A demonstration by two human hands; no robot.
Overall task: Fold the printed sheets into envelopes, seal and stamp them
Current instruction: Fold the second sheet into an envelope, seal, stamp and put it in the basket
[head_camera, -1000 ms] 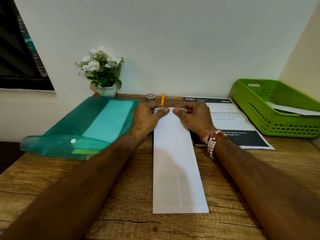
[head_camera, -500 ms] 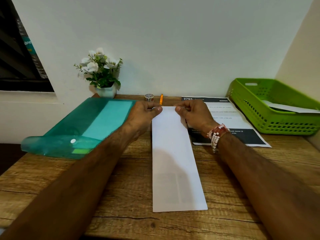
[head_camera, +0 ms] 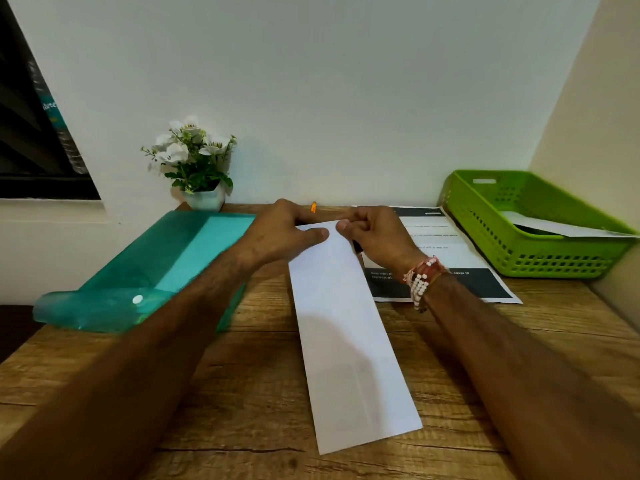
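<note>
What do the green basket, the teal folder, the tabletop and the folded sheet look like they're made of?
Green basket: molded plastic, slightly glossy, with lattice walls. Teal folder: translucent shiny plastic with a snap button. Tabletop: matte wood grain, possibly laminate. Folded sheet: thin matte white paper with crisp edges.

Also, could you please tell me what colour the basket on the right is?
The basket is lime green; head view.
</note>
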